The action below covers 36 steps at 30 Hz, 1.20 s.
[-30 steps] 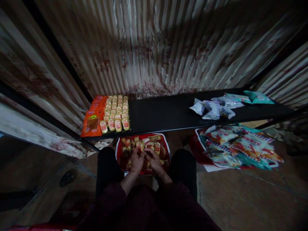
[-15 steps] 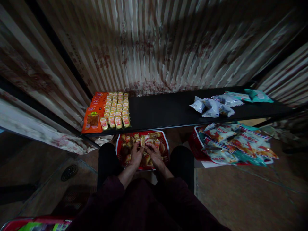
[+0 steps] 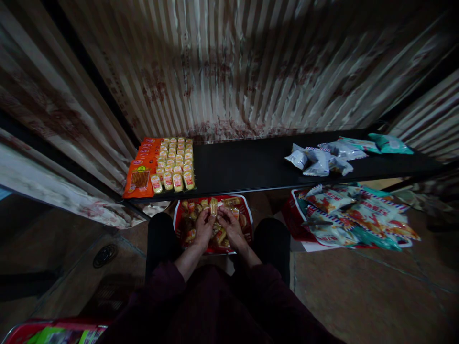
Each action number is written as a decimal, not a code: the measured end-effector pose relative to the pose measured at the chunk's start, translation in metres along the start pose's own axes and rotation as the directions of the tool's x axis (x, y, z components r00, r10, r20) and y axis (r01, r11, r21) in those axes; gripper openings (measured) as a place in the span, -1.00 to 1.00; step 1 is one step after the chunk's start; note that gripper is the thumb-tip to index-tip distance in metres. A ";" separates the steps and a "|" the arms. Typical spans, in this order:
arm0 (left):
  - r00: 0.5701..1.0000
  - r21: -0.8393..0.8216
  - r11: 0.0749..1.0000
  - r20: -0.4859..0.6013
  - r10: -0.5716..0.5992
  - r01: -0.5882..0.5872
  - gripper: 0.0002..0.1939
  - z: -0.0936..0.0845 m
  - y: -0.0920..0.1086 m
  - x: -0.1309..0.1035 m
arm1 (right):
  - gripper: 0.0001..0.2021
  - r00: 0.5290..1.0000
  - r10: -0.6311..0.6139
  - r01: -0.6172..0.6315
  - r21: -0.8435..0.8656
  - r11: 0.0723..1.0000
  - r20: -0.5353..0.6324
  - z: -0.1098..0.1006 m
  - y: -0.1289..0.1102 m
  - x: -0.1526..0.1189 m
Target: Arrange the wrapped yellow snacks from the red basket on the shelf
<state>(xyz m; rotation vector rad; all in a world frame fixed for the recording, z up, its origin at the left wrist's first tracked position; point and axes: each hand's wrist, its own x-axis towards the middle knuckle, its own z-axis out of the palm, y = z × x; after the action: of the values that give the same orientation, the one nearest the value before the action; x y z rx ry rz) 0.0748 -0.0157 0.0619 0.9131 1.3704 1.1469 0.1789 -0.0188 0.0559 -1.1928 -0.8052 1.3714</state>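
Observation:
Over a red basket (image 3: 250,224) between the knees, my left hand (image 3: 202,230) pinches a small wrapped snack cake (image 3: 213,205) in clear plastic. My right hand (image 3: 231,228) closes on the same cake from the other side, its fingertips meeting the left ones at the lower end. The cake stands nearly upright, its top above the fingers. More wrapped cakes (image 3: 190,235) lie loose in the basket under both hands. On the black shelf ahead, similar cakes (image 3: 177,182) are lined up in rows.
Orange snack packets (image 3: 139,180) overlap at the left end of the black shelf (image 3: 236,165). Silver-grey bags (image 3: 317,161) and teal bags (image 3: 390,143) lie toward its right. A second red basket (image 3: 294,220) heaped with snack bags stands right; another red basket (image 3: 28,329) is at lower left.
The cake between my fingers has come up slightly, and more of it shows. My right fingers have shifted up a little. The whole view has slid slightly.

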 end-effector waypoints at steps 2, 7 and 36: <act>1.000 0.004 1.000 -0.004 0.010 -0.010 -0.74 0.001 0.003 -0.001 | -0.53 1.000 -0.006 0.006 -0.016 1.000 0.002 0.001 -0.003 -0.001; 1.000 0.082 0.997 -0.023 0.014 -0.012 -0.75 0.002 0.011 -0.003 | -0.55 1.000 -0.017 0.018 -0.040 0.999 0.017 0.003 -0.012 -0.003; 0.984 -0.138 0.990 -0.179 -0.009 -0.016 -0.80 0.002 0.004 0.005 | -0.63 0.988 -0.137 0.130 -0.109 0.986 -0.066 0.008 -0.013 -0.007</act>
<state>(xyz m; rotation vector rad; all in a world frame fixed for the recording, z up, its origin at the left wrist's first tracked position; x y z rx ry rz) 0.0763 -0.0092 0.0649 0.7261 1.4133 1.3363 0.1744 -0.0221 0.0716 -1.2391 -0.8974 1.1820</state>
